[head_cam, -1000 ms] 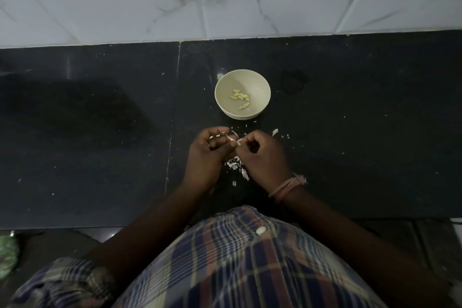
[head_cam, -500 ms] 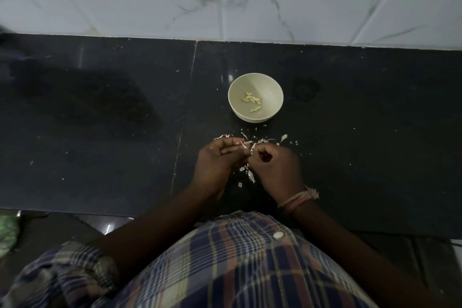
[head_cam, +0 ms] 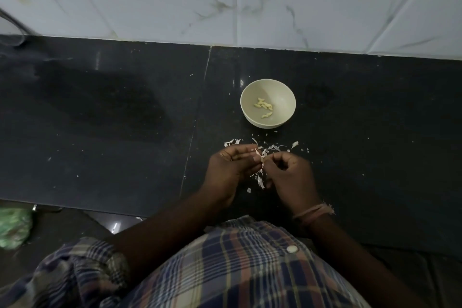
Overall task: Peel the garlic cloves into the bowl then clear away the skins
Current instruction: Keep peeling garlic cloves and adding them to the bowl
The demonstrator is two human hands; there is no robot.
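A cream bowl (head_cam: 285,97) stands on the black counter (head_cam: 125,132) and holds several peeled garlic cloves (head_cam: 263,106). Just in front of the bowl my two hands meet. My left hand (head_cam: 230,170) pinches a small garlic clove (head_cam: 260,157) with loose skin on it. My right hand (head_cam: 291,175) has its fingers curled and pinches the same clove's skin from the right. White garlic skins (head_cam: 271,149) lie scattered between the hands and the bowl, and a few more skins (head_cam: 260,181) lie under my hands.
A white marbled tile wall (head_cam: 250,2) rises behind the counter. A green plastic bag (head_cam: 13,227) lies on the floor at the lower left, below the counter's front edge. My checked shirt fills the bottom of the view.
The camera has tilted, so bowl and hands sit lower in view. My hands stay together at the clove, and more skins show in front of the bowl.
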